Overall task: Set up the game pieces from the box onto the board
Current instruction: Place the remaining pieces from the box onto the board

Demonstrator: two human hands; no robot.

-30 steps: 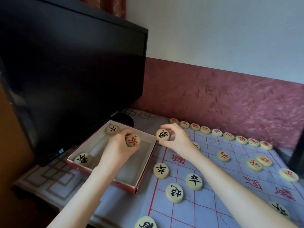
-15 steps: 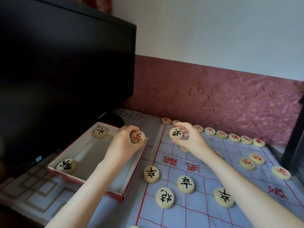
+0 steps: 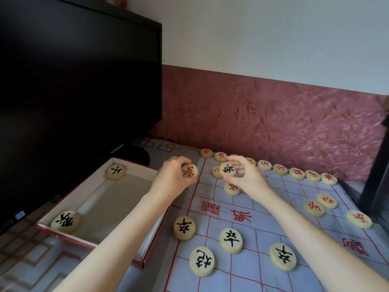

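**A:** What lies nearest?

**B:** Four black-lettered discs (image 3: 231, 240), flat on the near half of the board (image 3: 263, 268), which is spread over the bench. Left of them is the box (image 3: 90, 246), with two more black discs (image 3: 65, 221) inside, not yet set out.

**A:** And the hands?

**B:** Both are beyond that, close together. The left hand (image 3: 170, 178) has its grip curled round a red-lettered piece (image 3: 189, 170), held just above where the box's far right corner meets the board's left edge. The right hand (image 3: 246, 178) pinches a black-lettered piece (image 3: 227, 169) between thumb and fingertips, its other fingers spread, over the far half.

**A:** Which way should each go?

**B:** I'd say red belongs far. The red row (image 3: 296, 173) lines the far edge, and a loose red disc (image 3: 232, 187) lies on the board just under the right hand. So the left hand's piece is nearly home, needing only a short move right and away. The black one hangs over the wrong half, since its fellows lie toward the person, and it should come back near. They are round discs, so there is no long axis to mind.
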